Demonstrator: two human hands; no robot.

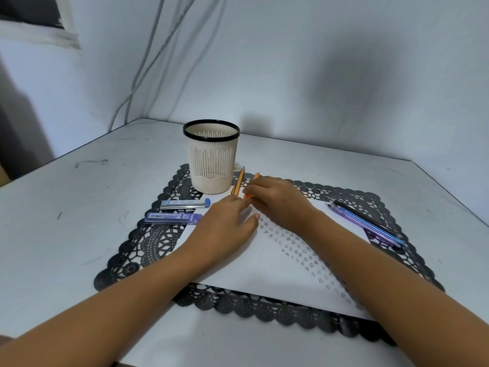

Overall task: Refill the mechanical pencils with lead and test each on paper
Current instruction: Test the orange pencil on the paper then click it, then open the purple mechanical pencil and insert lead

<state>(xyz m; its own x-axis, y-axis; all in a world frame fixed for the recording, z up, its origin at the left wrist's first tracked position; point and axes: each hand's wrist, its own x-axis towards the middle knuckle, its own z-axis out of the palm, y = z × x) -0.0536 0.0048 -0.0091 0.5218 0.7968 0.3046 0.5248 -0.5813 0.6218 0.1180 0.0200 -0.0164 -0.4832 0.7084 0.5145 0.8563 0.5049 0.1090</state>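
A: Both hands are out over the white paper (264, 274), and it lies on a black lace mat (148, 242).

B: The right hand (277, 200) has its fingers curled over an orange pencil (248, 195). The pencil's end pokes out just beyond the knuckles.

A: The left hand (227, 223) lies flat, fingers straight, with its tips right beside that pencil.

B: There's a tan pencil (239, 181) just past the left fingertips, and a slotted cream holder (211, 160) with a black rim stands beyond it.

A: Outside the left hand there are two lead cases, a clear one (185, 203) with a blue cap and a purple one (173, 219) marked 2B.

B: Outside the right wrist is a bundle of pencils (367, 223), purple, blue and black. Rows of small stars run along the paper under that forearm.

A: The table (79, 207) is pale grey with dark scuffs, and it's tucked into a corner.

B: Behind it is a bare wall (291, 62) with a soft shadow on it. Cables (148, 62) hang down beyond the left hand.
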